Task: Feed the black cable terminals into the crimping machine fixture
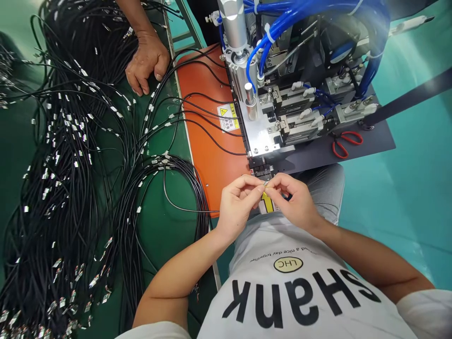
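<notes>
My left hand [238, 205] is closed in a pinch on the end of a black cable [187, 209], which runs in from the left beneath the palm. Fingertip to fingertip with it, my right hand [296, 202] pinches the thin wires [266, 185] at that end. Fingers partly hide the wires, so their number and order cannot be made out. Both hands are just in front of the small dark feed slot [261, 170] at the near end of the machine [259, 136]. Several other black cables lead over the orange plate [201, 141] into the machine's side.
On the green table [160, 188] lie a coiled cable bundle [197, 188] and large heaps of black cables [70, 165] with pale tags. A co-worker's hand [148, 63] rests there. Red-handled scissors [348, 143] lie on the machine's base. Blue air hoses [282, 28] arch above.
</notes>
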The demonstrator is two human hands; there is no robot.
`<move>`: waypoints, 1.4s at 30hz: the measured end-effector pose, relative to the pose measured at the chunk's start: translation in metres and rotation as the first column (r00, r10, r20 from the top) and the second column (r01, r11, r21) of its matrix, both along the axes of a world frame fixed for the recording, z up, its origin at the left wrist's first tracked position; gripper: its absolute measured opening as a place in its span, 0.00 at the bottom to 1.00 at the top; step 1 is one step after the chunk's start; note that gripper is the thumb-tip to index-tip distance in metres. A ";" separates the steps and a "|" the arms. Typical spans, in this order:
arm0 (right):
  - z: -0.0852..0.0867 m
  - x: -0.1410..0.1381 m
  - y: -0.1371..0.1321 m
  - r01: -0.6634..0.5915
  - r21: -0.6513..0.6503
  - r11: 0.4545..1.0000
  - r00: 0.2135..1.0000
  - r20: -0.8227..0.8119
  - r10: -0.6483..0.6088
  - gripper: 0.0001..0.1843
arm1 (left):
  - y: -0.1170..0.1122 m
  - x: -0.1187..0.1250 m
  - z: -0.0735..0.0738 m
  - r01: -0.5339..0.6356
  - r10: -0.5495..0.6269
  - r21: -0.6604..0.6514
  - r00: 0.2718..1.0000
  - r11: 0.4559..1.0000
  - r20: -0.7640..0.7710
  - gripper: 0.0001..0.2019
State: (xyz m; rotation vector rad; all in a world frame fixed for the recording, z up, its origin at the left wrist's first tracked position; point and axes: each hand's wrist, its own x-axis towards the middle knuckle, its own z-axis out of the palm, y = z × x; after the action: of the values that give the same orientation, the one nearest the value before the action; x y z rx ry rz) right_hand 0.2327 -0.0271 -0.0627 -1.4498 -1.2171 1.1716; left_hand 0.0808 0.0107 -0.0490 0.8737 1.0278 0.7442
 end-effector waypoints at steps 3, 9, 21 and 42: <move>0.000 0.002 0.000 0.002 0.003 1.000 1.000 0.011 -0.002 0.06 | 0.000 0.000 -0.002 -0.007 0.006 -0.030 1.000 1.000 -0.014 0.10; 0.007 0.014 0.002 -0.020 0.011 1.000 0.997 0.078 0.019 0.05 | 0.003 -0.004 -0.001 0.032 -0.037 -0.060 0.996 0.998 -0.084 0.13; 0.006 0.013 0.002 -0.021 0.017 1.000 0.999 0.035 0.021 0.04 | 0.003 -0.004 0.002 0.114 -0.117 -0.035 0.984 0.993 -0.133 0.13; 0.007 0.010 0.001 0.074 0.070 0.995 0.995 0.069 -0.079 0.03 | 0.006 -0.005 0.001 0.153 -0.155 -0.023 0.976 0.988 -0.154 0.12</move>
State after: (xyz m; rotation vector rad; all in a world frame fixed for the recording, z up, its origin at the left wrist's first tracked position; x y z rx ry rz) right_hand 0.2423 -0.0259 -0.0556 -1.4853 -1.2270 1.0252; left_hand 0.0755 0.0170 -0.0478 1.0020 1.0873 0.5452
